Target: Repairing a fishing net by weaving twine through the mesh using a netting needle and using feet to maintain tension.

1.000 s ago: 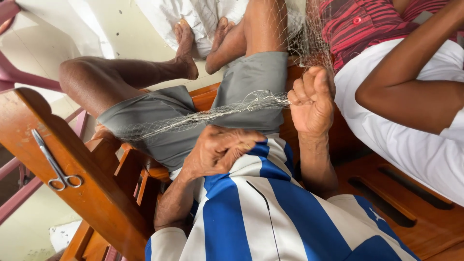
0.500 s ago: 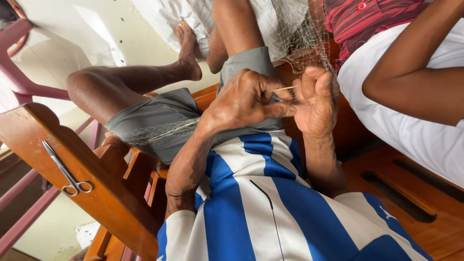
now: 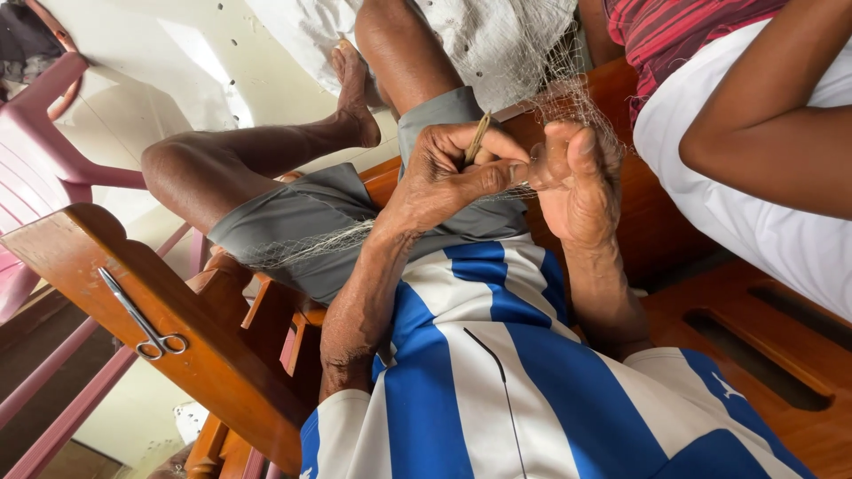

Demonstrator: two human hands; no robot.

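A fine fishing net (image 3: 568, 84) is being worked on over the lap of a person seated in a wooden chair. The left hand (image 3: 453, 168) is clenched around a slim, pale netting needle (image 3: 478, 137), which is pinched between thumb and fingers with its tip pointing up and away. The right hand (image 3: 577, 177) is closed on a bunch of mesh, which is held just beside the left hand, so that the 2 hands meet over the grey shorts (image 3: 302, 222). From there the net is spread up and to the far right, and a thin bundle of strands (image 3: 311, 250) is trailed to the left across the near thigh.

The step in hand is judged to be the tying of a knot or mesh with the needle. For the next move, the mesh would need to be kept taut by the right hand while the twine is drawn through.

1 pair of scissors (image 3: 142, 321) is laid on the wooden armrest (image 3: 204, 364) at the near left. Another person's arm (image 3: 763, 142) is seen at the far right.
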